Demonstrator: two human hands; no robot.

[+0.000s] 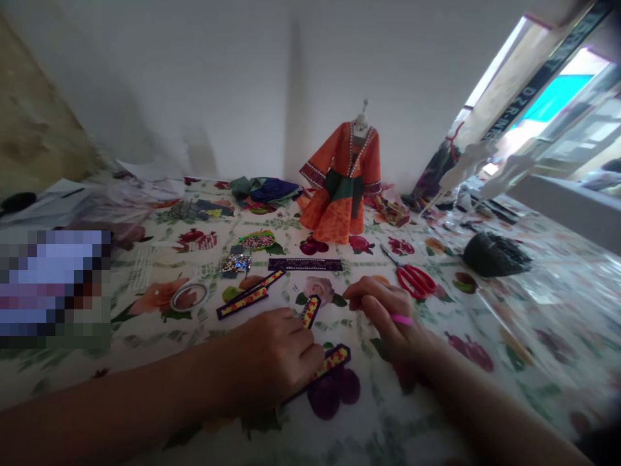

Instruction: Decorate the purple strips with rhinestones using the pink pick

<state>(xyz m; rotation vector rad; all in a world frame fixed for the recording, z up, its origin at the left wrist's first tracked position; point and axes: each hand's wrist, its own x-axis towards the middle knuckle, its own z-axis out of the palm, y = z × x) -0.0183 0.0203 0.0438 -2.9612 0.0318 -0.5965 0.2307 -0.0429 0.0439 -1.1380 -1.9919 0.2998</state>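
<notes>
Centrally, on the near part of a white, fruit-and-flower-patterned worktop (378,427), my left hand (279,356) is curled over a yellow, red-flecked strip with a dark purple border (336,359), gripping it against the surface. One pointed end emerges to the right of my fingers; a similar pointed piece (311,312), with small pale dots apparent along its edge, emerges on the far side. Whether the two are joined cannot be told, since my fingers cover the place between. My right hand (388,314), wearing a pink band (402,320), hovers to the right with its fingertips drawn together; I cannot tell whether anything lies between them.

Beyond my left hand lie two matching strips (242,303), one partly over or against the other, and farther off a flat dark purple strip edged with white dots (305,265). Red-handled scissors (416,281) lie beyond my right hand.

For good handling, I judge that the strip should lie flat under light, even pressure, my left fingers clear of its dotted edge, and my right fingertips should approach from above without dragging.
</notes>
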